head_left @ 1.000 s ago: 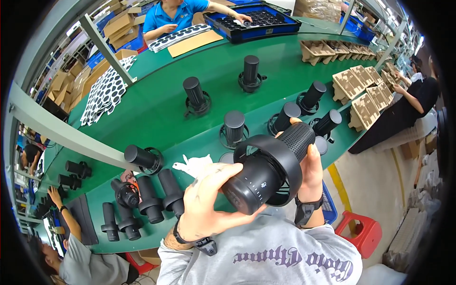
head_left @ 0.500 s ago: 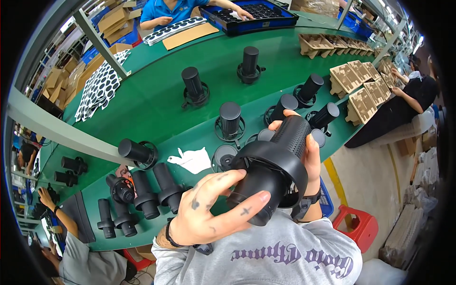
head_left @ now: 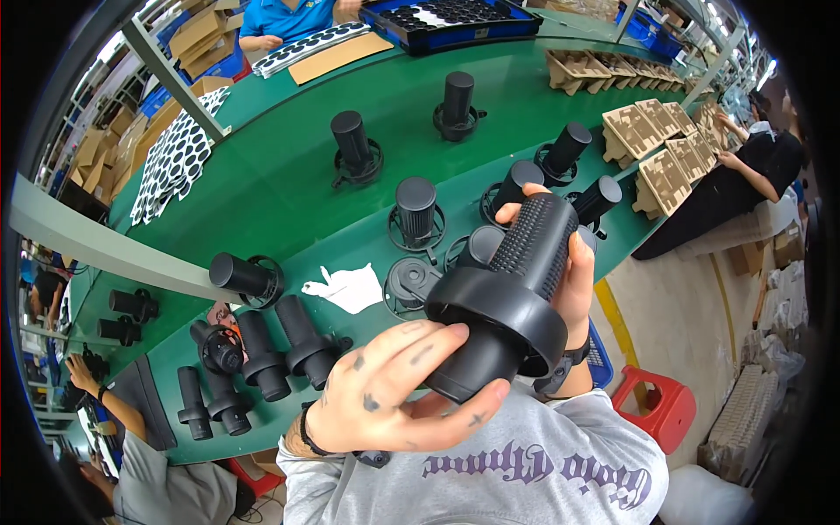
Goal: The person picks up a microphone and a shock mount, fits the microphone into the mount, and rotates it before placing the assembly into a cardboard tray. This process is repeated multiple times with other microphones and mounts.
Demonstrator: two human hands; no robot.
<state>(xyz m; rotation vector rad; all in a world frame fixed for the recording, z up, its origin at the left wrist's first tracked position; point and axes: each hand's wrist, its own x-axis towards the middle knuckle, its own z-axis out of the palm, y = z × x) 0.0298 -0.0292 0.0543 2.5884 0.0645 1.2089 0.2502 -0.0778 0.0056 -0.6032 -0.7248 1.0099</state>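
Up close to the camera, a person holds a black cylinder (head_left: 512, 293) in both hands above the near edge of a long green table (head_left: 271, 188). The left hand (head_left: 394, 389) cups the wide, smooth flared end from below and from the near side, its fingers curled around the rim and its thumb lying across the top of that rim. The right hand (head_left: 573, 284) wraps the narrower, knobbly-textured end from behind, thumb tip showing over the top and fingers closed against the far side, so the cylinder runs slantwise between the two grips, wide end low and near, textured end high and farther off. A dark watch (head_left: 560, 372) sits on the right wrist and a dark band (head_left: 306, 433) on the left. Beneath and beyond the held piece, more black cylinders stand upright on ringed bases (head_left: 416, 219) along the table, while several others lie on their sides in a cluster (head_left: 262, 350) at the near left. A white scrap of plastic (head_left: 346, 289) lies flat between that cluster and the standing pieces. Brown moulded pulp trays (head_left: 652, 144) are stacked at the far right, where another person in black (head_left: 744, 188) leans toward them. At the table's far end a person in a blue shirt (head_left: 284, 17) works beside a blue tray (head_left: 455, 17).
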